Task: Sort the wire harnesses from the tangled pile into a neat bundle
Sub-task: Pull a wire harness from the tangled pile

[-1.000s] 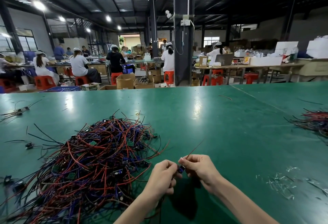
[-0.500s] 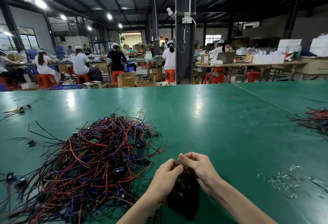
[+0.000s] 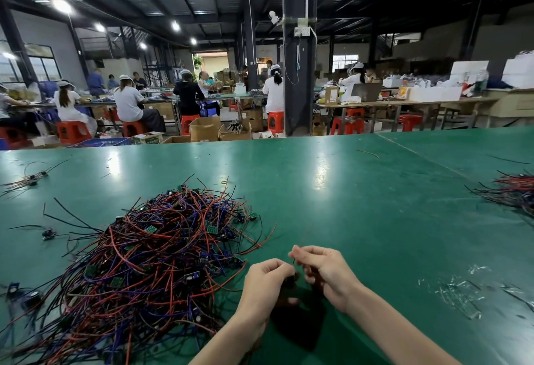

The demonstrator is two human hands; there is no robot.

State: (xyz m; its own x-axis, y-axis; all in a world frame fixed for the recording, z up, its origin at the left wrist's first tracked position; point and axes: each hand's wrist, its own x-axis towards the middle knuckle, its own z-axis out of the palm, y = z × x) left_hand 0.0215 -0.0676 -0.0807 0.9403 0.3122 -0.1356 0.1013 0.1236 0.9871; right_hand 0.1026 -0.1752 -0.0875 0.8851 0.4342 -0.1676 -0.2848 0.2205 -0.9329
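Hands: your left hand (image 3: 267, 279) and right hand (image 3: 328, 270) both pinch one thin dark wire harness (image 3: 293, 262), just right of the tangled red, blue and black wire pile (image 3: 161, 255). Step, likely: straightening it. Next: lay it aligned.

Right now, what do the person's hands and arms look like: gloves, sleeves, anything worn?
The left hand and right hand are bare: no gloves, no rings that show. The left forearm and right forearm are bare too, with no sleeve, watch or band in view.
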